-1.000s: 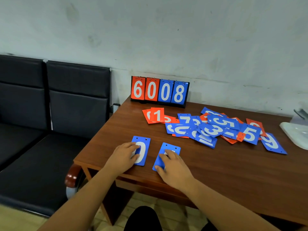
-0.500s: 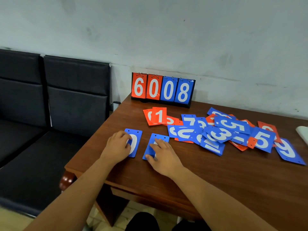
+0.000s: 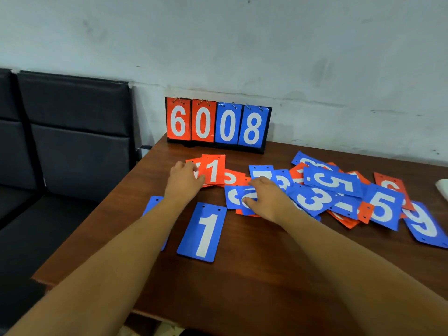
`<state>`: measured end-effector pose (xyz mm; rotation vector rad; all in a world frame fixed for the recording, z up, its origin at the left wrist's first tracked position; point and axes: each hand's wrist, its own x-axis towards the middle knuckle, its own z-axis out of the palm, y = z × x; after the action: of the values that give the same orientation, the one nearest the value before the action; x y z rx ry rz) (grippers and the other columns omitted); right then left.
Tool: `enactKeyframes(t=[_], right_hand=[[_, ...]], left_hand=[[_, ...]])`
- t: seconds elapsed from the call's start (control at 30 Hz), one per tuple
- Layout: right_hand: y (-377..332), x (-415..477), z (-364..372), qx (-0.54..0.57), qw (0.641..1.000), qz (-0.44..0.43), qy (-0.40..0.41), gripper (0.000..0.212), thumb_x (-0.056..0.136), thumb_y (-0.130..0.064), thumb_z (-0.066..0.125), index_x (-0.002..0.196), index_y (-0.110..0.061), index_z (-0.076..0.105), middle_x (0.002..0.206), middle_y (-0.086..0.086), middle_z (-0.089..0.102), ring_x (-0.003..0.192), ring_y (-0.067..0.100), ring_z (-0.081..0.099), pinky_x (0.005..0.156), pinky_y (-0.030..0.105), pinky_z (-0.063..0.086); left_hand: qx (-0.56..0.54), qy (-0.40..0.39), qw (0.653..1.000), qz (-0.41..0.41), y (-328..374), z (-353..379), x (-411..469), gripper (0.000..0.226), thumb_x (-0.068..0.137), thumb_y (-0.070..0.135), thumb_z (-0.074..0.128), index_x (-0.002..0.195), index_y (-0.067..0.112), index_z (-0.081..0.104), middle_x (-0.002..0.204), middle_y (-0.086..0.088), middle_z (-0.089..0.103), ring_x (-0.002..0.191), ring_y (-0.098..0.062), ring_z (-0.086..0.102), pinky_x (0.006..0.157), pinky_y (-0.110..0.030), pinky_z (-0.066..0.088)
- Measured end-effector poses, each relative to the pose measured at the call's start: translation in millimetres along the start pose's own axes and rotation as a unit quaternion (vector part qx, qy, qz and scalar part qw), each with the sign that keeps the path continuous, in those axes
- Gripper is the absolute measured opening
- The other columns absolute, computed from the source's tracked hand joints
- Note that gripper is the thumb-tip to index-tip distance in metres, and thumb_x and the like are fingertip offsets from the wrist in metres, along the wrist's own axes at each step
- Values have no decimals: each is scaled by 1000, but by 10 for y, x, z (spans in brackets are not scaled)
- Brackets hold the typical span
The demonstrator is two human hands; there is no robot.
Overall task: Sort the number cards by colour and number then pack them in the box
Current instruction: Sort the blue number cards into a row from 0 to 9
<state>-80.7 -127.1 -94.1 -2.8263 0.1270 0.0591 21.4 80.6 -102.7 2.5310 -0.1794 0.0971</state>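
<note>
Number cards lie heaped under and beyond your right hand, fingers spread flat on a blue card; left hand pinches the red 1. Slide one card free, don't drag neighbours.

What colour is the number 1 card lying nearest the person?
Blue, with a white numeral: the blue 1 card, clearest in the head view.

Bare table nearside (cards beyond)
</note>
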Motion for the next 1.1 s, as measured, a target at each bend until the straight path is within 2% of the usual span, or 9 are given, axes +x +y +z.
enactKeyframes(t=[0.1,0.17,0.33,0.47,0.63,0.73,0.87,1.0,1.1], right_hand=[[12,202,37,-5,1000,-8,11,59,95,-44,55,143,-13,43,147,6,43,134,22,42,106,34,39],[-25,331,87,3,999,-21,30,53,96,-43,53,138,-11,48,141,8,47,130,23,44,104,34,40],[-224,650,125,94,993,4,76,45,95,-42,56,130,-13,53,130,5,53,116,17,52,93,32,49],[-451,780,81,312,941,92,95,50,90,-50,62,124,-15,52,116,-2,58,81,4,55,63,17,43],[-665,661,8,575,813,84,34,44,83,-48,72,111,-16,60,106,-1,71,91,15,71,80,38,60],[-741,482,7,582,809,63,53,32,86,-26,74,114,-18,62,111,-1,71,98,18,70,84,41,59],[-760,207,20,593,796,102,60,25,90,-15,69,115,-14,66,111,0,71,97,19,69,84,46,59],[-783,-148,34,611,779,126,70,22,93,-7,64,115,-9,65,106,2,70,91,18,69,73,38,60],[-832,-376,81,619,771,141,48,17,92,-9,65,108,-13,65,110,3,71,97,21,69,78,42,60]], left_hand=[[85,-30,990,-107,88,99,228,80,83,50,71,143,8,36,144,-20,39,134,-35,38,106,-44,39],[96,-51,984,-138,88,157,374,86,79,48,76,142,6,34,143,-22,42,133,-37,41,106,-44,39],[-14,-71,990,-118,-101,217,559,41,82,28,77,114,4,64,112,-12,68,102,-28,64,90,-39,52],[-309,-32,945,-106,-145,8,353,20,93,19,66,112,16,70,103,1,73,95,-18,70,82,-31,54],[-409,-105,905,-50,-92,-284,1,28,87,24,73,113,19,68,105,0,76,96,-19,73,87,-38,57],[-426,-136,894,-38,-42,-420,-230,41,84,30,75,122,22,63,108,2,75,94,-18,74,79,-33,60],[-469,-110,874,-69,-88,-539,-522,39,92,39,62,127,20,61,113,-1,74,99,-22,73,87,-42,58],[-414,-46,900,-127,-280,-661,-807,38,94,36,63,128,22,57,118,-1,70,104,-24,69,91,-49,56],[-388,-31,907,-159,-398,-764,-1030,38,93,31,65,129,22,56,123,-2,67,108,-27,65,93,-52,54]])
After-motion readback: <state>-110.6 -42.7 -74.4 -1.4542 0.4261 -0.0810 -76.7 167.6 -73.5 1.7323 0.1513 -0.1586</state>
